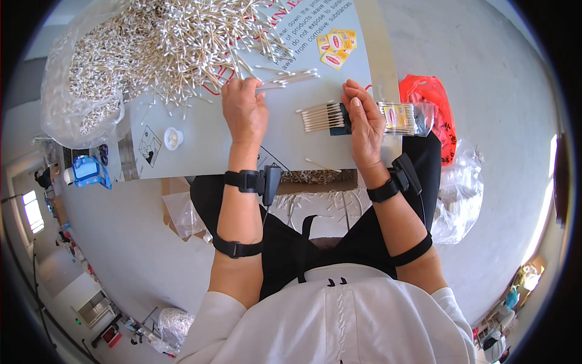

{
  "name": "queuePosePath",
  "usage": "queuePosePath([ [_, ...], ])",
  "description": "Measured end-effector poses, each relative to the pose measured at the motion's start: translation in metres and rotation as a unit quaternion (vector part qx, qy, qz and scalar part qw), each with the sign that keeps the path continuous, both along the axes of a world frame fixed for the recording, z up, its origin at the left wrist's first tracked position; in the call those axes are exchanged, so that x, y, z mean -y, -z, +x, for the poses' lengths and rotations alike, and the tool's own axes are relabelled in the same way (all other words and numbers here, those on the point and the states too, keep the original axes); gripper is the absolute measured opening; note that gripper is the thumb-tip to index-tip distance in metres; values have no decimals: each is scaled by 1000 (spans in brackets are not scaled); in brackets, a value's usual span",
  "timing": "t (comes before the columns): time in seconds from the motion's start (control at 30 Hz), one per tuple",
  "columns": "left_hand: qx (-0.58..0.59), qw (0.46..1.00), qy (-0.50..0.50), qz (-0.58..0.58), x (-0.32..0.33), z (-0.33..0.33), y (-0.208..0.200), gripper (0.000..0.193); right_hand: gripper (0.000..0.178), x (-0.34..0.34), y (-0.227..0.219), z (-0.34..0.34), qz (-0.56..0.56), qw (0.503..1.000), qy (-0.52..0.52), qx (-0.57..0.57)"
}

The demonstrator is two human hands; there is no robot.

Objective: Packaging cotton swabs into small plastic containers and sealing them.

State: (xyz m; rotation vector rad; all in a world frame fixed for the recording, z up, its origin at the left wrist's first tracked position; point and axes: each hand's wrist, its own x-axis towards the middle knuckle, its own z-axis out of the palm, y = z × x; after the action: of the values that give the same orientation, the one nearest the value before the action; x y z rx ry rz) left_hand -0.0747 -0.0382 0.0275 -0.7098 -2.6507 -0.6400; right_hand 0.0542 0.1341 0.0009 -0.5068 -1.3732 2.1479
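My left hand (245,110) is closed at the fingertips around a few white cotton swabs (296,77), whose free ends point to the right over the table. Beside them spreads a large heap of loose cotton swabs (170,45). My right hand (365,119) is open, its fingers loosely bent and apart, with nothing seen between them. It lies next to a dark pad (340,119) on which a flat row of cotton swabs (319,117) rests. Just right of that hand is a clear packet of swabs with a yellow label (397,116).
Yellow labels (337,45) lie at the far right of the table (285,136). A small white cup (173,138) stands left of my left hand. One swab (322,165) lies near the front edge. A red plastic bag (438,109) hangs beyond the right edge; below my lap is a box (321,182).
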Motion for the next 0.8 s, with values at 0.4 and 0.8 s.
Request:
queuePosePath([
  [0.4,39,995,75,51,-38,11,6,22,25,0,1,1,5,1000,3,8],
  [0.8,91,991,92,22,-39,17,8,17,24,0,0,1,15,1000,0,16],
])
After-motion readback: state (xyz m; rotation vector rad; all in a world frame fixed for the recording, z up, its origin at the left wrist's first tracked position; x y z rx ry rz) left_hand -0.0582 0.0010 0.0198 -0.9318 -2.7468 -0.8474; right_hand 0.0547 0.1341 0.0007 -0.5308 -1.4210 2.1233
